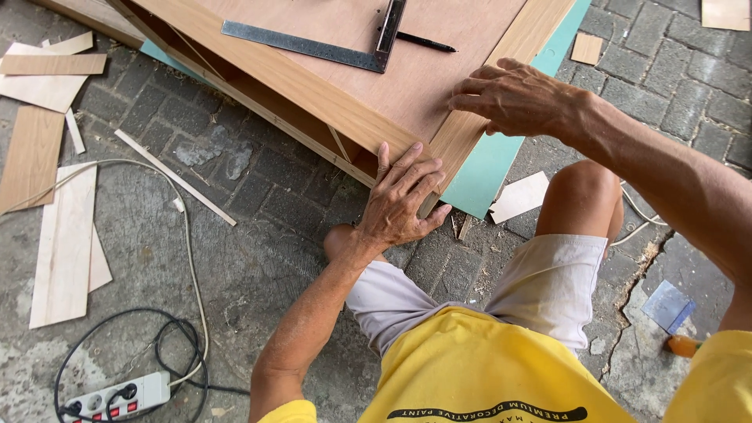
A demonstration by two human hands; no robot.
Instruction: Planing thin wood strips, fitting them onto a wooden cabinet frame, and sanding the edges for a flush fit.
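Left hand (pixel 403 196) lies flat, fingers spread, on the near corner of the panel (pixel 376 70), pressing the veneer strip (pixel 486 106) where it meets the edge. I see my right hand (pixel 517 98) just beyond it, fingers loosely curled and resting on the same strip, gripping nothing. Farther up the panel lie a steel square (pixel 313 45) and a black pen (pixel 423 41). Left of the panel, wood offcuts (pixel 59 235) and a power strip (pixel 117 395) sit on the paving.
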